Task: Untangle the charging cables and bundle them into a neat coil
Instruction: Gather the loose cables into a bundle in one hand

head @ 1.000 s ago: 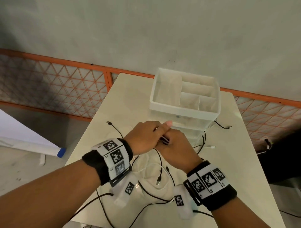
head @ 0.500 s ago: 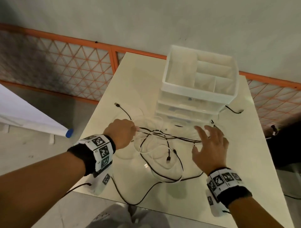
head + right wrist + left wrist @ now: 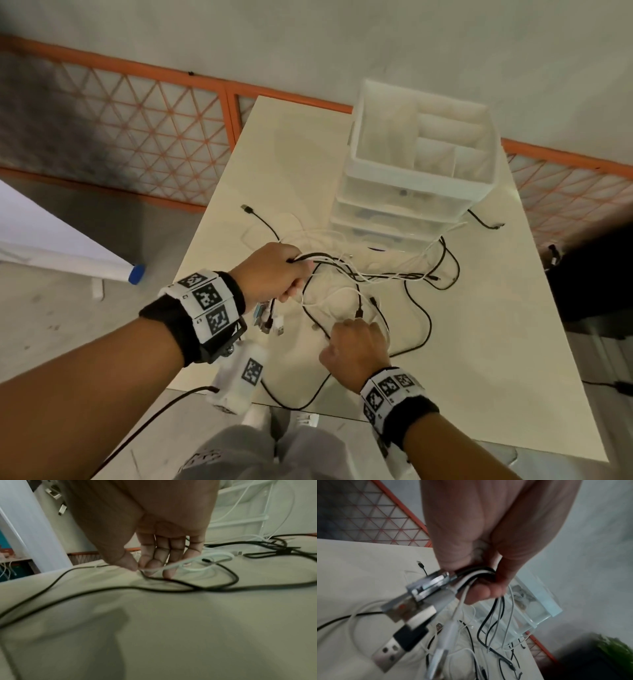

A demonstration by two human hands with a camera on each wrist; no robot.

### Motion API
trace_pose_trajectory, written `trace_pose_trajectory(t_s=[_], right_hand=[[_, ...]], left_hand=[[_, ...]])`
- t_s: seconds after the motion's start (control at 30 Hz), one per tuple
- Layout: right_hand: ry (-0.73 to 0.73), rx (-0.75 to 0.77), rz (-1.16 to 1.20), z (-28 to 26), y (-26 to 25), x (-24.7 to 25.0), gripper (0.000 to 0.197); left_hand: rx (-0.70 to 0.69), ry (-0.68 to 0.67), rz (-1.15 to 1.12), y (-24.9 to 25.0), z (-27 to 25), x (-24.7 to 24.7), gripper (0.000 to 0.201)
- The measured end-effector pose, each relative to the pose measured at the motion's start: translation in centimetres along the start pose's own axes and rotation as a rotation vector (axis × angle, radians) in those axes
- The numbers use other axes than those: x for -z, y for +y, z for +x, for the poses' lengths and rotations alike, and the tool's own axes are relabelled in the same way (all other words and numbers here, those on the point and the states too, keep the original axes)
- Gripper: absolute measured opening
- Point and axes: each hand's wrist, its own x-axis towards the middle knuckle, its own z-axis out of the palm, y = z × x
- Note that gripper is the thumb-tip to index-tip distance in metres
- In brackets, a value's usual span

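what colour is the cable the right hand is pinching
White; the right hand pinches a white cable, clearest in the right wrist view.

Left hand [image 3: 274, 274] grips bundled cables [image 3: 359, 274]; right hand [image 3: 356, 353] pinches one.

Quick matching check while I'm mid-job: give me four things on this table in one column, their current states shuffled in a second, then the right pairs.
1. left hand
2. right hand
3. translucent white plastic drawer organiser
4. loose black cable end with metal plug

A. stands at the table's far end
B. lies alone on the cream table, ungripped
C. grips a bunch of black and white cables near their plugs
D. pinches a thin white cable low over the table

Pairs: 1-C, 2-D, 3-A, 4-B
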Motion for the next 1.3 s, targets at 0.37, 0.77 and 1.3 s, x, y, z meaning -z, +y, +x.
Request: trace_pose_trajectory(t_s=[0.37,0.77,1.3], right_hand=[[0.252,0.285,0.329,-1.0,-3.2,11.1,0.021],[0.387,-0.353,0.485,0.2,5.4,12.2,0.041],[0.183,-0.438,0.423,2.4,12.5,13.2,0.026]], left_hand=[[-0.171,-0.066,0.020,3.5,-1.8,0.0,0.026],[-0.349,0.050,0.046,9.6,-2.3,4.8,0.049],[-0.350,0.453,-0.391,10.3,1.4,4.6,0.030]])
